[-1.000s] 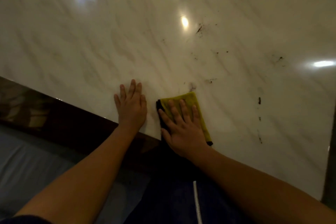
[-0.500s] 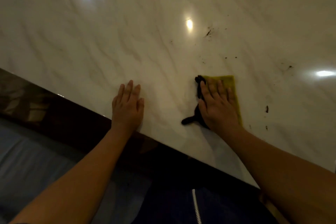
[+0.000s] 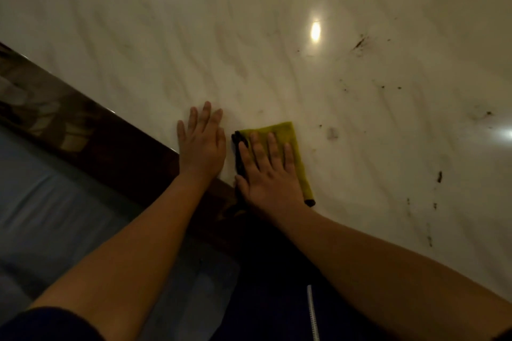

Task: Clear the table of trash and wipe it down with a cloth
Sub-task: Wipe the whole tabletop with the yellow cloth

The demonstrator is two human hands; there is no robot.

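Note:
A folded yellow-green cloth with a dark edge lies flat on the white marble table close to the near edge. My right hand presses down on the cloth with straight, spread fingers and covers most of it. My left hand rests flat on the bare marble just left of the cloth, fingers straight, a narrow gap apart from the right hand. Dark specks and smears dot the marble to the right of the cloth.
The table's dark wooden edge runs diagonally from upper left to the hands. Below it lies a blue-grey floor or seat surface. Ceiling lights reflect on the glossy marble. More dark marks sit further back.
My right hand has slid the cloth back toward the near edge and to the left, ending beside my left hand. The left hand has stayed flat in place.

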